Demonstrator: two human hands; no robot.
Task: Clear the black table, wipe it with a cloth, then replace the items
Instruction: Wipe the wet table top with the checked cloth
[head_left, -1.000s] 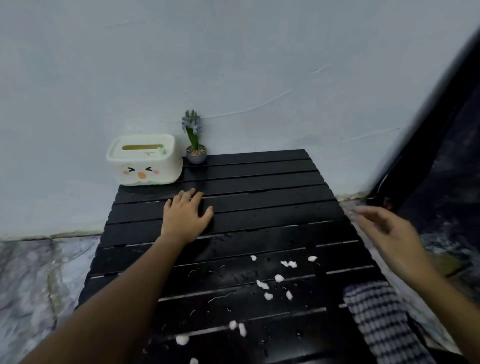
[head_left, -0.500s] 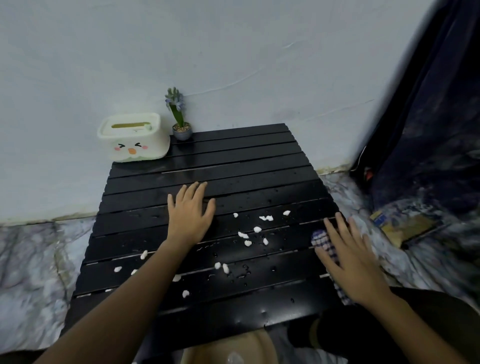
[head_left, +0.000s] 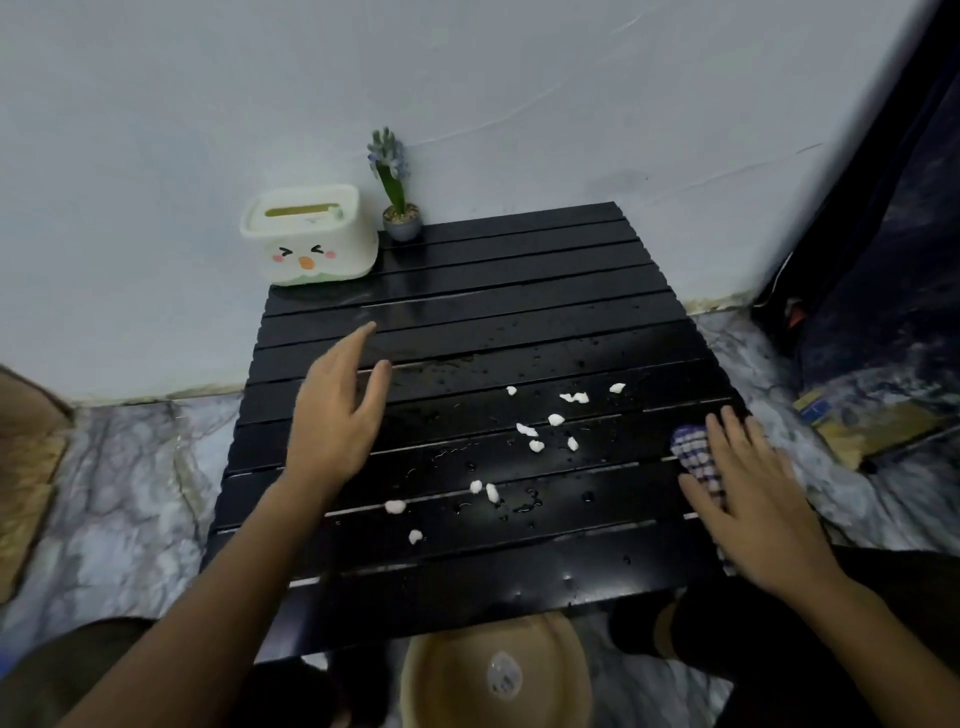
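Note:
A black slatted table (head_left: 519, 291) stands against the wall, wet and strewn with several white crumbs (head_left: 535, 431). At its back left corner sit a white tissue box (head_left: 309, 236) with a cartoon face and a small potted plant (head_left: 399, 197). My left hand (head_left: 337, 410) hovers over the table's left middle, fingers apart, holding nothing. My right hand (head_left: 753, 493) lies flat on a blue checked cloth (head_left: 696, 457) at the table's right edge; most of the cloth is hidden beneath it.
A tan plastic basin (head_left: 493, 675) sits on the marble floor (head_left: 119, 493) below the table's near edge. A dark curtain (head_left: 893, 260) hangs at the right, with yellow and blue packaging (head_left: 852, 426) on the floor beside it. A woven brown mat (head_left: 26, 457) lies far left.
My left hand has lifted off the table and tilted, fingers pointing toward the tissue box. My right hand came down onto the checked cloth and stays there. The view has tilted downward.

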